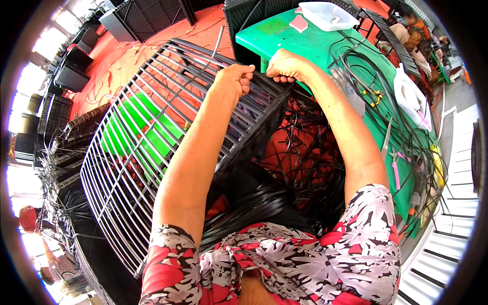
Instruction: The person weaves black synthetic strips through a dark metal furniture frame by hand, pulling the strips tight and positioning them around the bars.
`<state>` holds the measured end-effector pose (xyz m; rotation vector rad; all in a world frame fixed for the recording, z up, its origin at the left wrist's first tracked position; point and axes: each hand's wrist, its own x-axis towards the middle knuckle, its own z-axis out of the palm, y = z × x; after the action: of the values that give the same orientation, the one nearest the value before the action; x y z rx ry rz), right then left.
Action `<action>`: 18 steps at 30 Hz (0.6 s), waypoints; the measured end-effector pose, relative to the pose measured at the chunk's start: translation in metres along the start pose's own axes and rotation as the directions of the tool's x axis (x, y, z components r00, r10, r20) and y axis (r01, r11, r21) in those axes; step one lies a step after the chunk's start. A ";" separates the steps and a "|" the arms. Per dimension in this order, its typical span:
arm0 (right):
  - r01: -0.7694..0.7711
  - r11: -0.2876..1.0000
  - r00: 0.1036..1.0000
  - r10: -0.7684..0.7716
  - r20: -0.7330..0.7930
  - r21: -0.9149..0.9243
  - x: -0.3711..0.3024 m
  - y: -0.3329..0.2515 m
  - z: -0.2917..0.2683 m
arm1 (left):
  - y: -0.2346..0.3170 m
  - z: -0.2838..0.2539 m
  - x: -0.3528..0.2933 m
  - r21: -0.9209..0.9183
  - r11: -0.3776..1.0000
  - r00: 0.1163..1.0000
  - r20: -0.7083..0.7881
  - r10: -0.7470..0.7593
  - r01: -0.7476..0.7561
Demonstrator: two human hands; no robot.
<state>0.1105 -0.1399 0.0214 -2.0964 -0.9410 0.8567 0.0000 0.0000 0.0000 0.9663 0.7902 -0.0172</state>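
A grey metal-bar furniture frame (pixel 147 132) leans in front of me, its near side edge (pixel 249 137) wrapped in dark woven strips. At its far right corner my left hand (pixel 235 80) is closed, the thumb pressed against curled fingers. Just to the right, my right hand (pixel 285 67) is closed too, its knuckles up beside the corner of the green table. The two hands are a short gap apart. Whatever their fingers pinch is hidden or too thin to make out. A heap of black plastic strips (pixel 259 195) lies against my lap.
The green table (pixel 269 38) bears a white tray (pixel 328 16), coiled black strips (pixel 356 66), scissors (pixel 388 134), pink-handled cutters (pixel 396 170) and a white container (pixel 409 96). A green stool (pixel 152 129) shows through the bars. Woven furniture (pixel 145 20) stands on the red floor; people sit far right.
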 end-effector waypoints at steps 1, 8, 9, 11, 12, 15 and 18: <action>0.020 0.999 1.000 -0.020 0.020 -0.030 0.000 -0.003 0.001 | -0.001 -0.002 0.000 -0.004 1.000 1.000 0.009 0.010 -0.010; 0.116 0.993 0.981 -0.115 0.155 0.004 -0.001 0.005 -0.007 | -0.003 0.013 -0.016 0.365 0.928 0.992 -0.064 0.110 -0.079; 0.131 0.991 0.977 -0.129 0.168 0.002 -0.002 0.003 -0.007 | -0.004 0.014 -0.019 0.474 0.876 0.988 -0.071 0.135 -0.086; 0.144 0.990 0.973 -0.140 0.183 -0.008 -0.001 0.002 -0.005 | -0.004 0.018 -0.024 0.672 0.735 0.980 -0.073 0.185 -0.089; 0.153 0.988 0.971 -0.148 0.189 -0.014 0.000 0.001 -0.005 | -0.002 0.020 -0.029 0.721 0.689 0.980 -0.082 0.183 -0.069; 0.181 0.983 0.964 -0.182 0.192 0.021 0.003 0.006 -0.006 | -0.002 0.006 -0.018 0.583 0.803 0.987 -0.009 0.159 -0.124; 0.162 0.987 0.980 -0.158 0.122 -0.019 0.003 0.009 -0.005 | -0.002 0.003 -0.018 0.381 0.921 0.996 0.001 0.086 -0.080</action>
<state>0.1193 -0.1435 0.0168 -1.9790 -1.1749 0.8979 -0.0120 -0.0091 0.0102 1.3710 0.7742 -0.0926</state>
